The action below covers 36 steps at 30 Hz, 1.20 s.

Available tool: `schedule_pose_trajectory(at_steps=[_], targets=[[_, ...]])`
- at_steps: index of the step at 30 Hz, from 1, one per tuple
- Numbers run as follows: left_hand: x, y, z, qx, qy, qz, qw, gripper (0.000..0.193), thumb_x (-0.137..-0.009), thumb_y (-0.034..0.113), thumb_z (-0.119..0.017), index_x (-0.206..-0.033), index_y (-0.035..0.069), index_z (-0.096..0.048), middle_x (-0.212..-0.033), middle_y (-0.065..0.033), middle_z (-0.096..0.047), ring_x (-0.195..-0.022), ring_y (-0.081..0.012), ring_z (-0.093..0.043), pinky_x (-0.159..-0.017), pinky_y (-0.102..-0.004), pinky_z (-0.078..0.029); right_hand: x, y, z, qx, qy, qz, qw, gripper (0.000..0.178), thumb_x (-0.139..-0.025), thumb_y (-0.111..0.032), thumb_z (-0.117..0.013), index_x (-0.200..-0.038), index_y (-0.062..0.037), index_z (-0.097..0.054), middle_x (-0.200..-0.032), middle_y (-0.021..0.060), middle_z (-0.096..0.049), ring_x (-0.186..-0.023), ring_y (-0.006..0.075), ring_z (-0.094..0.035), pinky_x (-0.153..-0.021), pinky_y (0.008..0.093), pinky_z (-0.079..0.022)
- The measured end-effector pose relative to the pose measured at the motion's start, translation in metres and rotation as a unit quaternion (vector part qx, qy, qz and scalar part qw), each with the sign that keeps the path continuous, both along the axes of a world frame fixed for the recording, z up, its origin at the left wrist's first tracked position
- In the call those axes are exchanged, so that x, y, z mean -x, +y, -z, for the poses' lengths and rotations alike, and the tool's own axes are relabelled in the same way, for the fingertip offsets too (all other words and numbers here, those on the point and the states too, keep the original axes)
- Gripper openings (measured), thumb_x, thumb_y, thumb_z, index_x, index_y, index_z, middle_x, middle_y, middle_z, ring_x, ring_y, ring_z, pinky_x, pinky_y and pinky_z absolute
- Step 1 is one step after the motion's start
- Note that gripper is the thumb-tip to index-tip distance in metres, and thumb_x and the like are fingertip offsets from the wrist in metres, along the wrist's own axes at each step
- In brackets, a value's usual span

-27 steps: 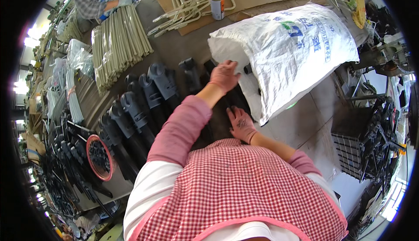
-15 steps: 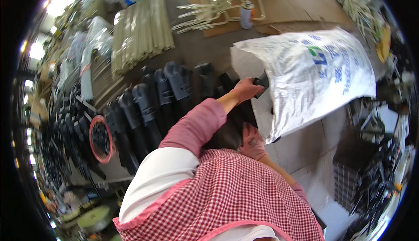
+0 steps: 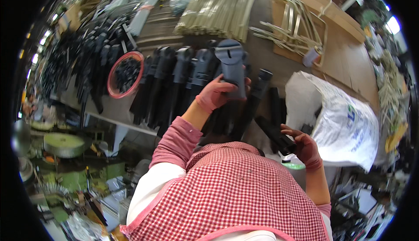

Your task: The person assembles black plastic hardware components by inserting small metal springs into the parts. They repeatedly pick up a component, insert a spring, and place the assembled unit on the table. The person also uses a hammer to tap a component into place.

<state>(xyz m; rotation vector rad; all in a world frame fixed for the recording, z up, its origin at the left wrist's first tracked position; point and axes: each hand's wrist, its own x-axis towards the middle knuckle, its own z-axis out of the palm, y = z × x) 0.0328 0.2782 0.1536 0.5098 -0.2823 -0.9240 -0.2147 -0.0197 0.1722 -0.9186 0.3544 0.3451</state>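
My left hand (image 3: 212,94), in a pink glove, grips a dark grey plastic part with a rounded head (image 3: 229,55) and a slot in its face. This part is held up above a row of similar dark parts (image 3: 181,66) lying on the table. My right hand (image 3: 307,150), also gloved, has its fingers around the end of a long black hollow piece (image 3: 274,133), tilted down toward me. Right of these lies a white woven sack (image 3: 349,121), its mouth toward my hands with dark pieces inside. Another black part (image 3: 255,99) rests between my hands.
On the left, a red-rimmed round bowl (image 3: 142,68) holds small black pieces, beside a heap of black parts (image 3: 87,62). Pale strips (image 3: 216,12) lie at the back, near bent wire frames (image 3: 290,25), cardboard (image 3: 345,23) and a spray can (image 3: 310,58).
The view has swung left. My left hand has left the sack's mouth and now holds up the round-headed part. My right hand has moved right and now holds the black hollow piece.
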Motion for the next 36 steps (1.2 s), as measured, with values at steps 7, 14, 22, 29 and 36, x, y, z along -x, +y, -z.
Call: schedule_pose_trajectory(at_steps=[7, 14, 22, 29, 36], targets=[[0.024, 0.027, 0.006, 0.027, 0.090, 0.004, 0.996, 0.059, -0.087, 0.012, -0.065, -0.143, 0.006, -0.045, -0.117, -0.0177, -0.064, -0.111, -0.0338, -0.064, -0.097, -0.0555, -0.053, -0.057, 0.068, 0.096, 0.528, -0.347, -0.102, 0.769, 0.032, -0.078, -0.009, -0.080, -0.108, -0.0069, -0.071, -0.126, 0.0116, -0.062, -0.109, 0.0191, -0.062, -0.090, 0.0304, -0.050], [0.004, 0.033, -0.034, 0.007, -0.079, -0.110, 0.991, 0.054, -0.083, 0.011, -0.061, -0.133, -0.008, -0.056, -0.129, -0.0182, -0.063, -0.117, -0.0351, -0.062, -0.104, -0.0460, -0.048, -0.108, 0.103, 0.033, 0.226, -0.240, -0.011, 0.944, 0.019, -0.090, -0.010, -0.073, -0.102, -0.0011, -0.062, -0.087, 0.0030, -0.068, -0.077, 0.0123, -0.065, -0.074, 0.0278, -0.054], [-0.034, 0.021, -0.096, 0.155, -0.096, -0.175, 0.968, 0.039, -0.085, 0.006, -0.061, -0.123, 0.000, -0.054, -0.114, -0.0154, -0.062, -0.113, -0.0339, -0.060, -0.114, -0.0559, -0.038, -0.115, 0.115, -0.033, 0.167, -0.267, -0.040, 0.948, 0.037, -0.090, -0.013, -0.074, -0.120, 0.0013, -0.056, -0.092, 0.0085, -0.067, -0.082, 0.0191, -0.067, -0.085, 0.0357, -0.054], [-0.048, 0.021, -0.111, 0.075, -0.054, -0.271, 0.958, 0.052, -0.090, 0.047, -0.071, -0.120, 0.006, -0.055, -0.105, -0.0079, -0.065, -0.092, -0.0217, -0.066, -0.092, -0.0523, -0.055, -0.092, 0.136, -0.031, 0.220, -0.296, 0.032, 0.929, 0.068, -0.099, -0.020, -0.061, -0.154, -0.0051, -0.024, -0.121, 0.0105, -0.055, -0.098, 0.0160, -0.060, -0.089, 0.0327, -0.051], [-0.053, -0.013, -0.112, 0.093, -0.075, -0.291, 0.949, 0.031, -0.096, 0.032, -0.067, -0.110, 0.005, -0.058, -0.108, -0.0137, -0.067, -0.100, -0.0279, -0.067, -0.096, -0.0511, -0.055, -0.082, 0.147, -0.047, 0.655, -0.318, 0.157, 0.668, 0.080, -0.090, -0.024, -0.069, -0.153, -0.0019, -0.026, -0.113, 0.0201, -0.055, -0.100, 0.0387, -0.058, -0.084, 0.0439, -0.052]])
